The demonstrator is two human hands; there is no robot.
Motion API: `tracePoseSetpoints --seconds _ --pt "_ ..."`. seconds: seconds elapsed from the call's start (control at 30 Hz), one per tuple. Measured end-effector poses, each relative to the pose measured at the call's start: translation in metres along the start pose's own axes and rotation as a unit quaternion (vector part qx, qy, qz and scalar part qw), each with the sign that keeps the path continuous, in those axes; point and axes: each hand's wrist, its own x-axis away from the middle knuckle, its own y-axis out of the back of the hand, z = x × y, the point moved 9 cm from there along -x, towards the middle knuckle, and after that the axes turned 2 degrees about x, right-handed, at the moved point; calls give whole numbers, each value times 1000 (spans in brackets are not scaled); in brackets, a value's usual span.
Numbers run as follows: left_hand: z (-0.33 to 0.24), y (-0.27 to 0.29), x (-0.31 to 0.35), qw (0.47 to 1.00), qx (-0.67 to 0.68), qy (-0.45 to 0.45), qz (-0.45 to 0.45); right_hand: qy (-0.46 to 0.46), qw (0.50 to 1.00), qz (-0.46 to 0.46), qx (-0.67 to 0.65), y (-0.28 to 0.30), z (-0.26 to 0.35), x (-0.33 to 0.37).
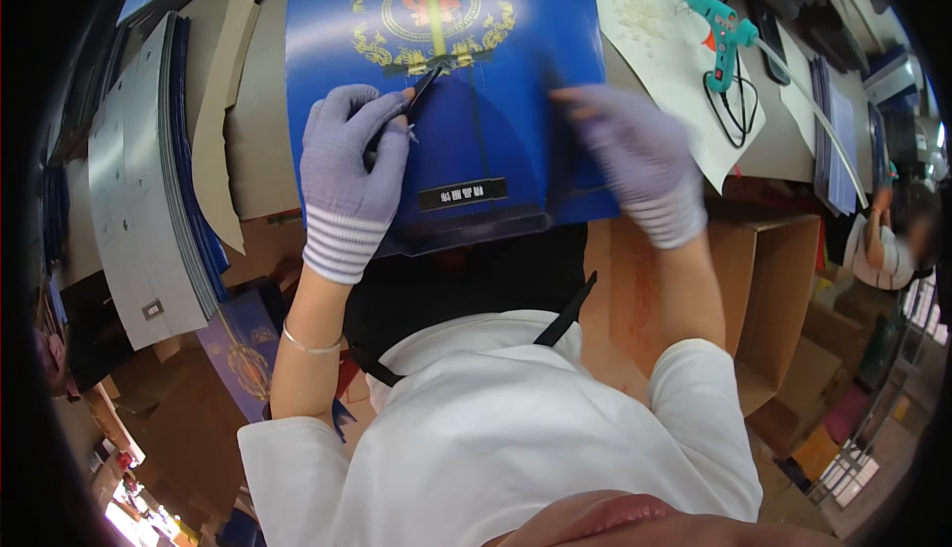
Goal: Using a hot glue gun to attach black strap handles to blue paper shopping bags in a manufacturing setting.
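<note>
Left hand's fingers pinch a dark pointed piece over the blue gold-printed panel, upper centre, probably angled to reach the gold strip's end; right hand blurred, fingers' state unclear.

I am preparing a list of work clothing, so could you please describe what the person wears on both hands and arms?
The left hand and the motion-blurred right hand wear pale purple knitted gloves with striped, whitish cuffs; some fingertips are uncovered. A thin, pale bracelet circles the left forearm. The white sleeves are short.
</note>
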Motion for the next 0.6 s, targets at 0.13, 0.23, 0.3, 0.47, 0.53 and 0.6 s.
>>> tracePoseSetpoints --seconds 0.13,0.23,0.3,0.47,0.53,0.6 --pt "7 20 19 999 -11 -3 -36 -246 951 -156 100 135 -106 19" --pt "12 24 24 997 38 -2 -65 -266 949 -85 149 144 -181 -2" --pt "24 24 25 992 90 26 -81 -249 954 -67 149 132 -193 -20" --pt "34 33 32 982 122 51 -138 -174 949 12 263 130 -225 -41" --pt "32 38 34 975 134 59 -165 -105 980 101 134 116 -178 -53" --pt "10 40 24 964 151 98 -197 -50 985 163 23 104 -120 -59"
